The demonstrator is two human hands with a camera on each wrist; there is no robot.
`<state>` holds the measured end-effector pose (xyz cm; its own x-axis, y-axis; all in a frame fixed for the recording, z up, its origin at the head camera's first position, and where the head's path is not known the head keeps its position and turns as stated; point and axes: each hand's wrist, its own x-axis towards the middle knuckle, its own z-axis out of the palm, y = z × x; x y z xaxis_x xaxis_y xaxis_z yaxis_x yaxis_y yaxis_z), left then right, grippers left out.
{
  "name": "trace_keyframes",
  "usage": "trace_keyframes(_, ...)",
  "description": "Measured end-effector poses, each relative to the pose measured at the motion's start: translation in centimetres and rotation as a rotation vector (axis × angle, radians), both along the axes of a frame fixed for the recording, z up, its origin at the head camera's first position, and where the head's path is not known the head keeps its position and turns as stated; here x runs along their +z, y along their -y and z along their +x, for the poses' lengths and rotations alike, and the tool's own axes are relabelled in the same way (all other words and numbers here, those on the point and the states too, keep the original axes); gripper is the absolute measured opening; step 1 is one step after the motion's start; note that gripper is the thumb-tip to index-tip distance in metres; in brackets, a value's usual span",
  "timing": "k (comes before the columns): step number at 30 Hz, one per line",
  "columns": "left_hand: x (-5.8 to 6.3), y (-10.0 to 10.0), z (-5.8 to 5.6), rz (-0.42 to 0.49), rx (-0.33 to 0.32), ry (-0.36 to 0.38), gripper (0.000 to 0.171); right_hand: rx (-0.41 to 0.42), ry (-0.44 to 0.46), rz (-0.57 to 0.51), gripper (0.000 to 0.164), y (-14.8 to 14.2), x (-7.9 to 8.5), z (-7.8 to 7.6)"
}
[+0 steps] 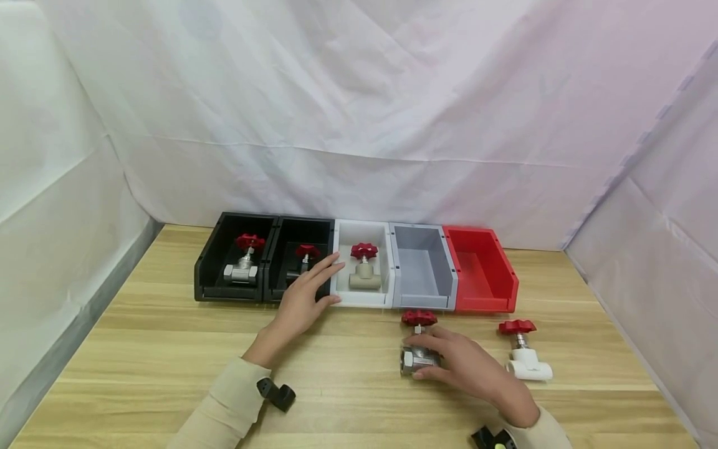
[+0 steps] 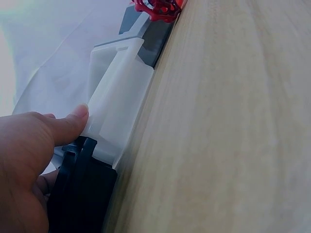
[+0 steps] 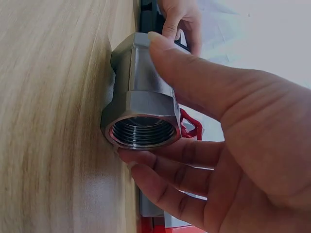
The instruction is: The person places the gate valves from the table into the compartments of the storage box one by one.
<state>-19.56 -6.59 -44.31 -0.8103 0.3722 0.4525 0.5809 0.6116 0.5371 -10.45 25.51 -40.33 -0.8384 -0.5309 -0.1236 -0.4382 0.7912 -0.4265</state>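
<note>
Steel valve [image 1: 418, 360], in front and to the right of the white bin [image 1: 361, 301], is gripped low by fingers of the right hand [image 1: 468, 366], presumably leaving its handwheel [image 1: 419, 318] clear, while the left hand [image 1: 300, 304] touches that bin with loosely spread fingers, perhaps steadying it.

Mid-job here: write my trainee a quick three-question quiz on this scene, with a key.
1. Which hand grips the metal valve in front of the gray bin?
2. True or false: the white valve sits in the red bin.
3. Fill in: the tan valve sits in the ___ bin.

Key:
1. The right hand.
2. False; it is on the table.
3. White.
</note>
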Motion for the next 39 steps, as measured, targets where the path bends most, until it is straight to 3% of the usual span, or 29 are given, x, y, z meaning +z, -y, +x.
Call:
trace_keyframes(9, 0.1, 0.0, 0.0, 0.001, 0.003, 0.005, 0.068, 0.020, -0.060, 0.026, 0.049, 0.2, -0.1, 0.2)
trace_keyframes(17, 0.1, 0.1, -0.1, -0.007, 0.007, 0.016, 0.068, 0.003, -0.183, 0.069, 0.048, 1.0, -0.6, 0.5)
trace_keyframes(27, 0.1, 0.1, 0.0, -0.001, -0.004, 0.028, 0.067, -0.044, -0.113, 0.039, 0.047, 1.0, -0.9, 0.3)
trace_keyframes(39, -0.1, 0.1, -0.1, -0.015, 0.003, 0.022, 0.068, -0.084, -0.239, 0.034, 0.045, 1.5, -1.7, 0.4)
